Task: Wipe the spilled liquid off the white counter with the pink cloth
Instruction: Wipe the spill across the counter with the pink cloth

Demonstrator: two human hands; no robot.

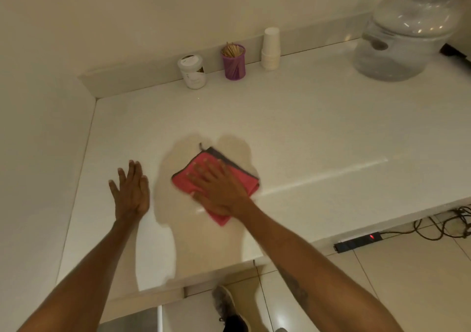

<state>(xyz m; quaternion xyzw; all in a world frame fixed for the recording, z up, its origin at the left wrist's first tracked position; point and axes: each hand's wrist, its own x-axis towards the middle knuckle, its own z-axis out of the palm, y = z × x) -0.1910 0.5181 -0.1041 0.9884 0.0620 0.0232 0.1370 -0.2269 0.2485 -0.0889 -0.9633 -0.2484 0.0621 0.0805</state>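
A folded pink cloth (186, 182) with a grey edge lies on the white counter (305, 132), in the middle of a wide pale spill (204, 237) that reaches from above the cloth down to the counter's front edge. My right hand (219, 187) presses flat on the cloth, fingers spread. My left hand (131, 191) rests flat on the counter just left of the spill, fingers apart, holding nothing.
Along the back wall stand a white jar (192, 71), a purple cup of wooden sticks (233, 62) and a stack of paper cups (271, 50). A large clear water bottle (405, 36) sits at the far right. A power strip (358, 241) and cables lie on the tiled floor.
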